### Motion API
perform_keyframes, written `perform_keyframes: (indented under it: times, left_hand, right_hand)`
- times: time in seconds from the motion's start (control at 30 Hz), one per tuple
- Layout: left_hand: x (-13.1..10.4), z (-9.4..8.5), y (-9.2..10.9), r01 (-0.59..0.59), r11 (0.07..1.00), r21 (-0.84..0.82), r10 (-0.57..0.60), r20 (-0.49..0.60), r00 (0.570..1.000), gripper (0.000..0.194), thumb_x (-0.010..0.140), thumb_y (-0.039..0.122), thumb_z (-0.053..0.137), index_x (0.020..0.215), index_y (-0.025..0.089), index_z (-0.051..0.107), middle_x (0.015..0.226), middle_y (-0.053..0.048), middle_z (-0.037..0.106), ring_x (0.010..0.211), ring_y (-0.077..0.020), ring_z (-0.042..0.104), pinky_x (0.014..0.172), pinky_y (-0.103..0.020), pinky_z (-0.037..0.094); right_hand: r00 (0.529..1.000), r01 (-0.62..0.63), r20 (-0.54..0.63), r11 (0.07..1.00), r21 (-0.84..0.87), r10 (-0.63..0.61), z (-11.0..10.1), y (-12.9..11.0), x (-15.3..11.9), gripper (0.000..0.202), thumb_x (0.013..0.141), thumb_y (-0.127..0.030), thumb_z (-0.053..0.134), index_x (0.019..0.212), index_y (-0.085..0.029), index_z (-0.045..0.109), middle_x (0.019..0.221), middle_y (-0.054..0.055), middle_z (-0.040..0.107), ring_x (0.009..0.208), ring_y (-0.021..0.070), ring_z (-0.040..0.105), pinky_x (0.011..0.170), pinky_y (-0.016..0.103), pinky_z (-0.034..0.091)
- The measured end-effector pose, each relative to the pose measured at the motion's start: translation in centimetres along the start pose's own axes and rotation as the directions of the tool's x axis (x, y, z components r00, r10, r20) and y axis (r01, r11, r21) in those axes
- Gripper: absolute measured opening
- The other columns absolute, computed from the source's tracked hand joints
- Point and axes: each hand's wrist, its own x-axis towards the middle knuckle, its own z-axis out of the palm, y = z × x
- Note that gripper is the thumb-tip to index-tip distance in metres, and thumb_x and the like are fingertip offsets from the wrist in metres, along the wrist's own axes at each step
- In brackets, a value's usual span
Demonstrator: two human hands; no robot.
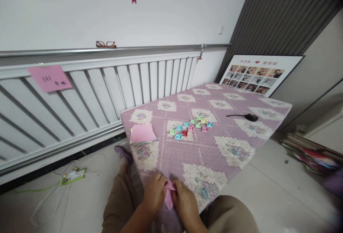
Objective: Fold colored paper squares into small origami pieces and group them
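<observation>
Between my two hands, at the near edge of the table, is a partly folded piece of pink paper [169, 198]. My left hand [155, 192] pinches its left side, and my right hand [185, 198] grips its right side. The paper has a crease down its lower part and a flap at the top; my fingers cover some of it. Farther up lies a stack of square coloured paper [142, 133] with a pink sheet on top. To its right several small folded paper pieces [184, 133] in green, blue, pink, red and yellow sit grouped on the cloth.
A purple patterned tablecloth [171, 156] covers the table. A black object with a strap [250, 117] lies at the right. Behind are a white radiator [150, 79], glasses [106, 44] on a pipe and a photo board [249, 76]. A power strip [73, 176] with cables is on the floor.
</observation>
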Motion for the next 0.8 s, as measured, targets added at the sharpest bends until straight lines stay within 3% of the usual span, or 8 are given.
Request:
perform_keyframes:
  times: [0.2, 0.43, 0.8]
  left_hand:
    - [-0.8, 0.5, -0.8, -0.089, 0.987, 0.137, 0.08, 0.064, 0.995, 0.036, 0.081, 0.003, 0.041, 0.101, 0.022, 0.063, 0.102, -0.004, 0.059, 0.096, -0.0215, 0.049, 0.083, -0.033, 0.036]
    - [-1.4, 1.4, -1.7, -0.151, 0.974, 0.169, 0.14, 0.074, 0.987, 0.038, 0.093, 0.015, 0.038, 0.127, 0.026, 0.054, 0.104, -0.007, 0.06, 0.094, -0.0232, 0.05, 0.08, -0.034, 0.038]
    - [-2.9, 0.9, -1.2, -0.205, 0.951, 0.231, 0.187, 0.098, 0.977, 0.033, 0.094, 0.021, 0.044, 0.124, 0.026, 0.054, 0.107, -0.007, 0.059, 0.096, -0.0231, 0.051, 0.082, -0.034, 0.038]
  right_hand:
    - [0.996, 0.084, -0.028, 0.994, -0.063, -0.086, 0.1, 0.3, -0.7, 0.029, 0.072, -0.003, 0.046, 0.088, -0.019, 0.063, 0.079, 0.003, 0.063, 0.074, 0.0178, 0.06, 0.067, 0.028, 0.043]
    - [0.993, 0.119, -0.015, 0.993, -0.026, -0.12, 0.1, 1.0, -1.3, 0.03, 0.077, -0.004, 0.046, 0.095, -0.02, 0.065, 0.085, 0.004, 0.063, 0.081, 0.0184, 0.059, 0.072, 0.027, 0.045]
    - [0.983, 0.177, -0.043, 0.983, -0.042, -0.179, 0.5, 2.2, -2.3, 0.035, 0.08, -0.004, 0.047, 0.103, -0.02, 0.067, 0.099, 0.006, 0.065, 0.092, 0.0199, 0.059, 0.085, 0.03, 0.047]
